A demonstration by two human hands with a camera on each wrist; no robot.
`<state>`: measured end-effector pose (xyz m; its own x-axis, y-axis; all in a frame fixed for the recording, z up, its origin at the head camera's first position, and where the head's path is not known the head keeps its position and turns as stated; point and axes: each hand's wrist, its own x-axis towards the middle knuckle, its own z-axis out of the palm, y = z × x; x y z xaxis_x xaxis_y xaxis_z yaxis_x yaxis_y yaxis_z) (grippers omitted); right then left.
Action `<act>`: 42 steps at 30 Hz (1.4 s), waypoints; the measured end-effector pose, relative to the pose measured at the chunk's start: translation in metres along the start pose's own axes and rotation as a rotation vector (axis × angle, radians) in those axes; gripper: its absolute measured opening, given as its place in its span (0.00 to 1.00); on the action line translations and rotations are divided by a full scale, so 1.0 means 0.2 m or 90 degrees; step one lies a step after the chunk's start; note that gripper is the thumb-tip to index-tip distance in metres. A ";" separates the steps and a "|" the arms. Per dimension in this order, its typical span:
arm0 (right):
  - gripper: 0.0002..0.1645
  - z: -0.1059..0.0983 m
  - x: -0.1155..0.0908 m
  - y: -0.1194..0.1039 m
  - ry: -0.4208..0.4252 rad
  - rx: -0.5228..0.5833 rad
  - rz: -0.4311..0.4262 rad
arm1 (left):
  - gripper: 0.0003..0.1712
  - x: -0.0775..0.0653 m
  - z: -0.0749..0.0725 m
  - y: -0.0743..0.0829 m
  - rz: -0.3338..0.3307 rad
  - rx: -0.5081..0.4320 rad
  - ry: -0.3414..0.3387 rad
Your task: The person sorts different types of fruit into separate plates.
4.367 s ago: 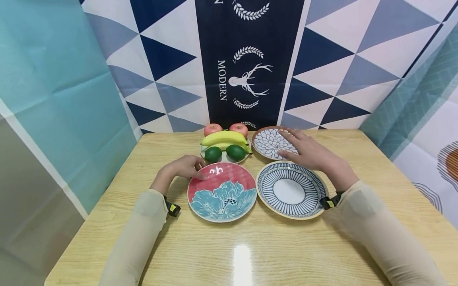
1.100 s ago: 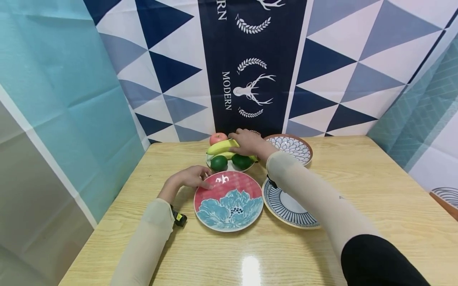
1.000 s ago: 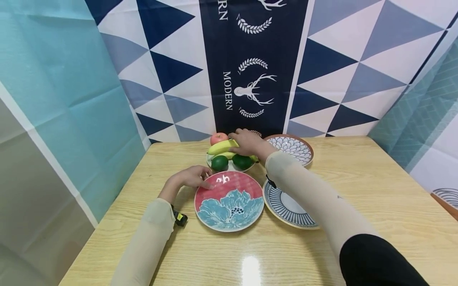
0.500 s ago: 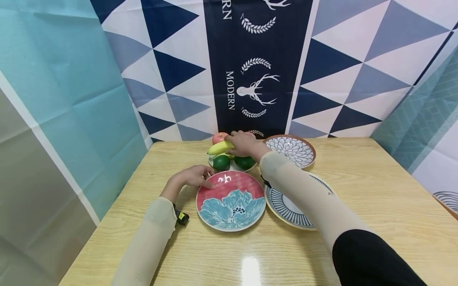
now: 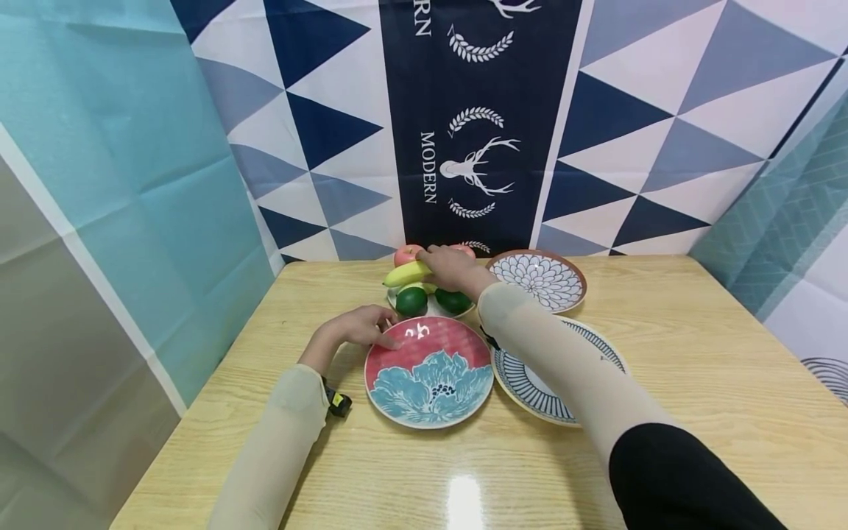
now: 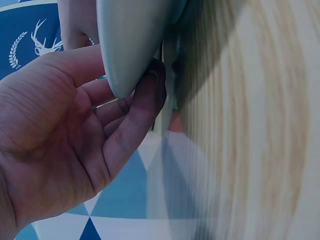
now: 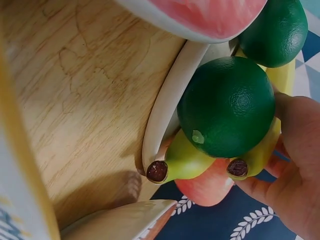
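Observation:
My left hand (image 5: 363, 326) pinches the left rim of a red plate with a blue flower (image 5: 428, 375). In the left wrist view the thumb lies over the plate's edge (image 6: 125, 55) and the fingers curl beneath it. My right hand (image 5: 453, 266) reaches to the fruit plate (image 5: 434, 310) at the back and grips the upper banana (image 5: 404, 274). The right wrist view shows thumb and fingers on either side of that banana, partly hidden behind a green avocado-shaped fruit (image 7: 227, 107). The lower banana (image 7: 187, 157) lies under it.
Two red apples (image 5: 406, 255) sit behind the bananas, and a second green fruit (image 5: 411, 301) in front. A brown-rimmed petal plate (image 5: 543, 280) stands back right. The right forearm crosses above a blue-striped plate (image 5: 530, 386). A patterned cloth (image 5: 331, 132) hangs behind the table.
My right hand has moved left from above the petal plate to the fruit and taken hold of the upper banana, which has shifted slightly. My left hand stays on the red plate's rim.

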<state>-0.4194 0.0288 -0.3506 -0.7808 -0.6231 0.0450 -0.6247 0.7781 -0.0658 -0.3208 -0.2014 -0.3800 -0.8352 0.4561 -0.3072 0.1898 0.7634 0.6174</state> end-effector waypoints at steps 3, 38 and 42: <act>0.31 0.00 0.00 -0.01 0.000 -0.002 0.005 | 0.17 0.00 0.00 0.00 -0.002 -0.004 0.000; 0.30 -0.11 -0.13 -0.06 0.048 -0.031 -0.066 | 0.17 0.00 0.00 -0.01 0.019 0.001 0.000; 0.29 -0.11 -0.16 -0.10 0.057 -0.041 -0.112 | 0.17 0.00 0.00 -0.01 0.021 -0.009 -0.002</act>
<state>-0.3820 0.0354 -0.3279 -0.6555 -0.7423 0.1389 -0.7482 0.6633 0.0141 -0.3209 -0.2037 -0.3809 -0.8274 0.4817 -0.2888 0.2092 0.7416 0.6374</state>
